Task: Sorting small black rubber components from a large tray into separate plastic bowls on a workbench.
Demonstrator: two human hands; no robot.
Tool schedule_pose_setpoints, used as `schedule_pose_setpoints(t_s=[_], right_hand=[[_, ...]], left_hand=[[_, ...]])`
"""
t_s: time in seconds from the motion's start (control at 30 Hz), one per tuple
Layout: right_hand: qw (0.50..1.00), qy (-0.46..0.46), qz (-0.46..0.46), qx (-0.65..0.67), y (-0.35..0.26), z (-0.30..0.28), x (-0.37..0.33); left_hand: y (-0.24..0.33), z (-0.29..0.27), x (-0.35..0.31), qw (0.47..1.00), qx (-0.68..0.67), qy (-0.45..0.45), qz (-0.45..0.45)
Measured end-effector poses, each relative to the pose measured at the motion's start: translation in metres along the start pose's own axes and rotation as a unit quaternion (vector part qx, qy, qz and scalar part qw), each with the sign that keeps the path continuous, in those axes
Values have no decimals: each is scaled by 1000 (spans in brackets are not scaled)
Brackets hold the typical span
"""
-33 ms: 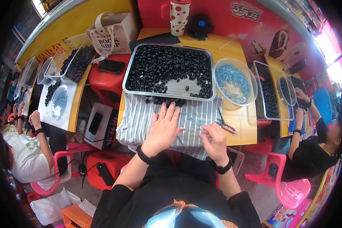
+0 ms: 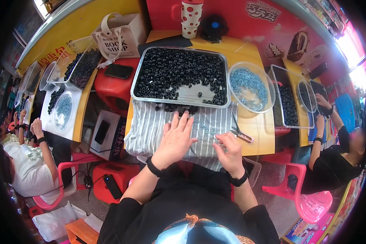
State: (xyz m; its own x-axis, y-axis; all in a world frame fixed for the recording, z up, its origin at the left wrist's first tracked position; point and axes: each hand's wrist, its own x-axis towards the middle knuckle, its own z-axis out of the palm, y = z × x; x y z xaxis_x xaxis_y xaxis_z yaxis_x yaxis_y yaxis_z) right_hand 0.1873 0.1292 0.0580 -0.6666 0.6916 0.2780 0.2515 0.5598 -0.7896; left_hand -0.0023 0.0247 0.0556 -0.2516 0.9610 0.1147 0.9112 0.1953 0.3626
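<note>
Wristbands: you wear a black band (image 2: 155, 166) on your left wrist and a dark watch-like band (image 2: 239, 179) on your right
Right grip (image 2: 230, 153): over the near right part of the cloth, fingers curled, thumb and index tips close together; you cannot tell from this view whether they pinch anything
Left grip (image 2: 175, 140): palm down on the cloth, fingers stretched forward, thumb spread away, your fingertips at the loose black beads
Striped cloth (image 2: 144, 132): grey and white, under both your hands, its near edge hanging over the counter (image 2: 262, 144)
Pale blue beads (image 2: 206, 129): a few scattered on the cloth, between your hands
Scissors (image 2: 245, 137): right of the cloth, beyond your right hand
Loose black beads (image 2: 188, 109): on the cloth, just before the tray
Clear tray (image 2: 179, 102): filled with black beads, bare patch at its near side
Clear round bowl (image 2: 272, 97): right of the tray, holding blue beads
Polka-dot tumbler (image 2: 190, 19): at the back, beside the red wall
</note>
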Motion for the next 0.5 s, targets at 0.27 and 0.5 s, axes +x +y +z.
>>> schedule_pose_setpoints(t_s=[0.27,0.5], right_hand=[[1000,-6,-13,-4,2,2,-3],[1000,-11,-12,-5,-3,8,-4]], left_hand=[[2,7,-18,990,-87,103,35],[8,2,8,993,-30,111,-14]])
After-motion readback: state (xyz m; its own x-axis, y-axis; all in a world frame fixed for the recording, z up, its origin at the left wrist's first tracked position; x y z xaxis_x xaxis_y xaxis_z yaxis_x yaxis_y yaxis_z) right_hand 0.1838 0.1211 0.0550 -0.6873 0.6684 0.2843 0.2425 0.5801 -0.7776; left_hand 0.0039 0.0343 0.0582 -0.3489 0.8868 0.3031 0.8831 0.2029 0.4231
